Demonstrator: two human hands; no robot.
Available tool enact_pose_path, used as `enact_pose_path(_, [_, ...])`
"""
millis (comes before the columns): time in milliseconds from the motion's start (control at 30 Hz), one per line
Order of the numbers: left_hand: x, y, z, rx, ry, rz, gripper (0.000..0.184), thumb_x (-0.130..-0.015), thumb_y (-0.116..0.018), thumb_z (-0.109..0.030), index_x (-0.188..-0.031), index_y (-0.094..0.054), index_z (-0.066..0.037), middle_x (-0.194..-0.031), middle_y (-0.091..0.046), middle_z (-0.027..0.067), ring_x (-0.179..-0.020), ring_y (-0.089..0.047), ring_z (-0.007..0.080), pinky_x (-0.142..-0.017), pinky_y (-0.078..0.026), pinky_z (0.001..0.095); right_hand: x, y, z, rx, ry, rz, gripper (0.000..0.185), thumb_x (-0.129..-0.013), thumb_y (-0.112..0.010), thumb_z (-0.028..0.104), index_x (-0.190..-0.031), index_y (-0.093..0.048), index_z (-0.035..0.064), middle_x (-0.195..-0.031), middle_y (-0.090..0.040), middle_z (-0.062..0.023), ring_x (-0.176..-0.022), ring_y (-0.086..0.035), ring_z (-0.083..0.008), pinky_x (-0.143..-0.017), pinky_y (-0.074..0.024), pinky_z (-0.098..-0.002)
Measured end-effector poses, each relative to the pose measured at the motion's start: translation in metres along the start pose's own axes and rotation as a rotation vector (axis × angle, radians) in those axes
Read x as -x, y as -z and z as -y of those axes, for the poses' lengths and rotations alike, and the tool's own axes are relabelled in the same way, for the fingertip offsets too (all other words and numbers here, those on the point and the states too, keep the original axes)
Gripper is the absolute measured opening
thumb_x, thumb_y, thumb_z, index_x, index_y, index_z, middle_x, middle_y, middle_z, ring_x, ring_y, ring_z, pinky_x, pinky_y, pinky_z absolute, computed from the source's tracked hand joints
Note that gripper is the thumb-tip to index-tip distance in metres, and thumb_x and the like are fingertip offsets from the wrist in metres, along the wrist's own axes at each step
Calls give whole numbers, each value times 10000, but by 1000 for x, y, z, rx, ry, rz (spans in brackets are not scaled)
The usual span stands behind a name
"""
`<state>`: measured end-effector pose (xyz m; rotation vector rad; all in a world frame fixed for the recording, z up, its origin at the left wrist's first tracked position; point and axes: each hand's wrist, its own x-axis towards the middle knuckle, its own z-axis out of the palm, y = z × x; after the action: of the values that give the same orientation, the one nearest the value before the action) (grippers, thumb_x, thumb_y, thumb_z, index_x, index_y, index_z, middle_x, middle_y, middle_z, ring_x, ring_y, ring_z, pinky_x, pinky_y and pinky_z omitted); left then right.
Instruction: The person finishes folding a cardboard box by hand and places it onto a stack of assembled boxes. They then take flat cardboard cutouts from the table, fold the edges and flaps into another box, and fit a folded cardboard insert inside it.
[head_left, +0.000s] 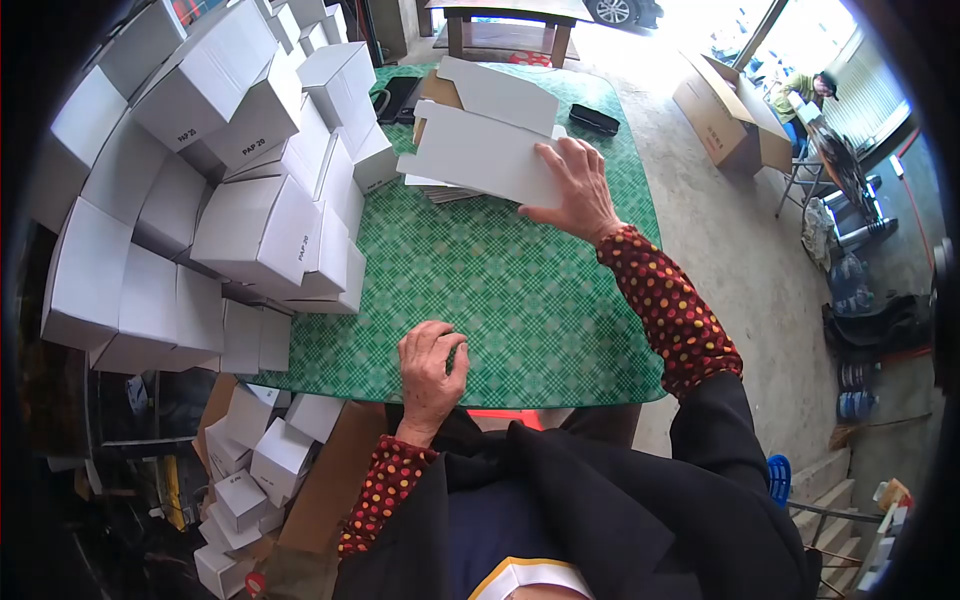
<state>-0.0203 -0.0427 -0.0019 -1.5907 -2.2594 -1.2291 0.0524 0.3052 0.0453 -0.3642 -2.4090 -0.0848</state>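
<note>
A flat white cardboard blank (475,155) lies on top of a stack of flat blanks at the back of the green checked table (480,290). My right hand (575,188) rests on the blank's right end, fingers spread over it and thumb at the near edge. Near the table's front edge, my left hand (432,372) has its fingers bent, with nothing visible in it. Folded white boxes (255,230) are piled high along the table's left side, some marked PAP 20.
A black case (594,120) lies right of the stack; a dark object (398,100) lies left of it. More white boxes (280,460) fill a carton below left. On the right stand an open carton (715,120) and a seated person (800,92).
</note>
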Motion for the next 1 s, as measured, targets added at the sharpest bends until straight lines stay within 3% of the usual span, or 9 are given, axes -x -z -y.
enact_pose_path(267, [3,0,5,68,18,-18,230,-848,-690,-132,-1069,-667,-73,-1148,-644,64,-1084,-591,275,-997,-426,395,59,36,60,-84,26,-48,962,-571,-866,470,-1411,-493,187,-1387,-401,-178,-1270,-392,-419,-1096,-347,-528])
enact_pose_path(333, [8,2,8,176,91,-34,329,-963,-608,-208,-1251,-593,-49,-1183,-638,91,-1074,-595,262,-995,-423,378,80,46,76,-112,23,3,970,-561,-872,455,-1414,-499,185,-1403,-397,-177,-1280,-391,-415,-1097,-348,-530])
enact_pose_path(367, [9,6,7,172,105,-22,329,-963,-608,-208,-1251,-593,-49,-1183,-638,91,-1074,-595,262,-995,-423,378,92,52,83,-129,20,43,978,-551,-879,440,-1417,-504,182,-1420,-394,-177,-1291,-389,-411,-1099,-350,-531])
enact_pose_path(433, [9,12,7,773,428,-167,435,-1050,-494,-295,-1394,-478,-29,-1215,-625,118,-1083,-588,226,-992,-419,355,118,62,95,-162,11,124,995,-531,-892,410,-1422,-515,176,-1453,-388,-175,-1312,-386,-403,-1102,-352,-534])
enact_pose_path(500, [3,9,25,1217,396,-293,475,-1082,-406,-320,-1453,-406,-23,-1229,-609,125,-1098,-569,197,-974,-422,315,140,71,104,-179,-19,176,989,-544,-888,425,-1425,-513,178,-1454,-388,-176,-1314,-386,-405,-1103,-352,-532])
enact_pose_path(533, [4,11,27,1216,407,-286,475,-1082,-406,-320,-1453,-406,-23,-1229,-609,125,-1098,-569,197,-974,-422,315,150,76,107,-183,-39,216,982,-557,-883,439,-1429,-512,179,-1456,-389,-176,-1316,-385,-406,-1104,-352,-531])
enact_pose_path(600, [6,15,27,1073,393,-59,434,-1039,-465,-196,-1438,-433,-29,-1204,-621,110,-1053,-581,180,-940,-434,273,167,86,113,-188,-76,300,970,-584,-875,469,-1435,-510,181,-1459,-390,-178,-1320,-384,-409,-1106,-352,-529])
enact_pose_path(767, [5,22,23,957,456,59,481,-963,-497,-62,-1441,-442,-49,-1157,-634,99,-980,-590,153,-911,-436,232,186,100,132,-232,-81,359,935,-665,-835,529,-1459,-486,183,-1475,-381,-179,-1337,-375,-401,-1110,-347,-528])
enact_pose_path(1000, [5,25,27,1041,427,105,560,-893,-520,9,-1445,-454,-64,-1111,-642,90,-921,-590,132,-899,-438,216,186,103,150,-259,-139,287,963,-708,-825,544,-1487,-429,140,-1407,-436,-184,-1327,-394,-386,-1108,-358,-519])
